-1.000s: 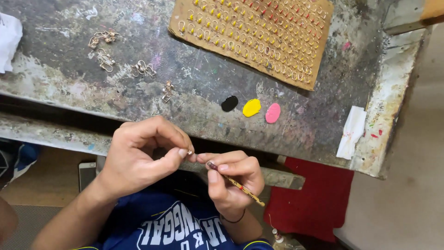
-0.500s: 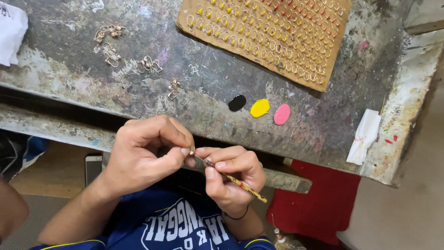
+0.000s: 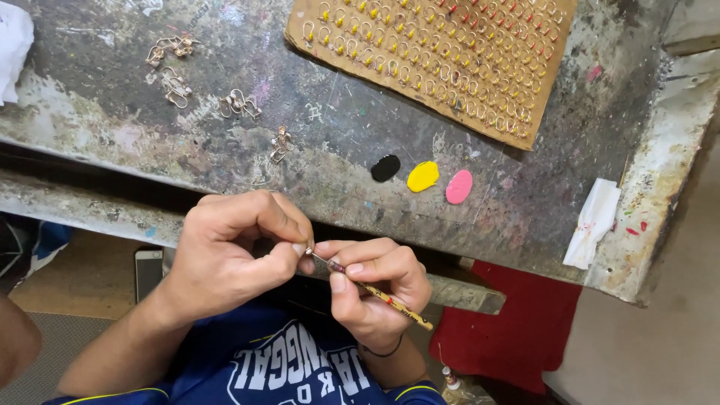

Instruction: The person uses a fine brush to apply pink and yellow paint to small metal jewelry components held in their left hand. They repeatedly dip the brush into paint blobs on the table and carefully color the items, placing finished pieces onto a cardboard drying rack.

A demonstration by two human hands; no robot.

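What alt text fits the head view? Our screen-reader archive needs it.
The left hand pinches a tiny metal piece while the right hand touches a thin paintbrush to it, above a worn workbench holding black, yellow and pink paint blobs and a cardboard sheet of painted hooks.

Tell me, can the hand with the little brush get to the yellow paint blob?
Probably yes. The right hand holds the brush just below the yellow blob, and the table between them looks bare.

phone (image 3: 148, 271) | dark screen | below bench edge (partly hidden)
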